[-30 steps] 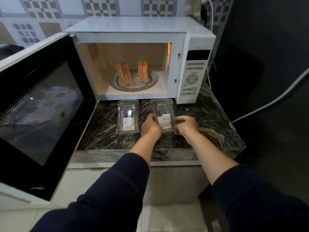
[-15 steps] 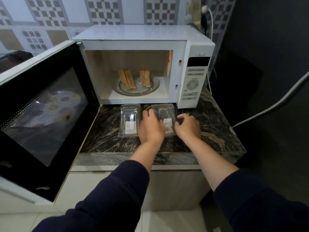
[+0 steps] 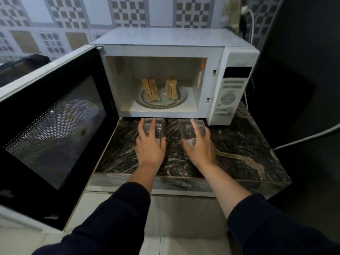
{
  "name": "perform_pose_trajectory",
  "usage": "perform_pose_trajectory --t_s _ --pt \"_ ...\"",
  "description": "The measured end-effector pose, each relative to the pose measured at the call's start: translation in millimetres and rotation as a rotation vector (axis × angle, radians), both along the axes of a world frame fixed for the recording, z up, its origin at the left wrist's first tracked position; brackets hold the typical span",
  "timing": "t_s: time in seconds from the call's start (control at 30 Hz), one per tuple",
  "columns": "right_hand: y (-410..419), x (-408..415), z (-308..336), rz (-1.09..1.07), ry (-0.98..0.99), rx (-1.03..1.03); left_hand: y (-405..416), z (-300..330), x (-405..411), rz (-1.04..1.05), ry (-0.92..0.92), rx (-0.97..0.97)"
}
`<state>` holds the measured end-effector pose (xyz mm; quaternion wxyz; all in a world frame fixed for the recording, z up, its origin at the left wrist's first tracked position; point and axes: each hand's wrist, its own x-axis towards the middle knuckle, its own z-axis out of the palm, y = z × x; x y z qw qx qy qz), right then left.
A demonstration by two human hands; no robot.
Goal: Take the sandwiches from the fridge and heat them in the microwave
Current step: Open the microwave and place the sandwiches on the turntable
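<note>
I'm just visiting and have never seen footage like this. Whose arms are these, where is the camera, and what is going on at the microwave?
No machine here: a person wears a camera on the head, looking forward and down, so you see that person's own arms. The microwave stands on a dark marble counter with its door swung open to the left. Inside, two sandwiches stand upright on the glass turntable. Two clear plastic boxes sit on the counter in front. The left hand rests on the left box, the right hand on the right box, fingers spread over the lids rather than curled round them. Both boxes look empty.
</note>
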<state>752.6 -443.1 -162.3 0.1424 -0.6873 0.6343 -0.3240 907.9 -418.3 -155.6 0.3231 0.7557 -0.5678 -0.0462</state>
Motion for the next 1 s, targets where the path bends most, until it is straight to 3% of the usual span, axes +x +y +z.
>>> perform_pose_trajectory --t_s 0.3,0.6,1.0 --pt "32 -2 19 -0.057 -0.105 -0.11 34 19 -1 -0.039 0.03 -0.205" --pt "70 16 114 -0.049 -0.081 -0.397 57 92 7 -0.125 0.017 -0.537" --pt "7 52 253 -0.056 -0.117 -0.449 -2 232 36 -0.058 0.006 -0.521"
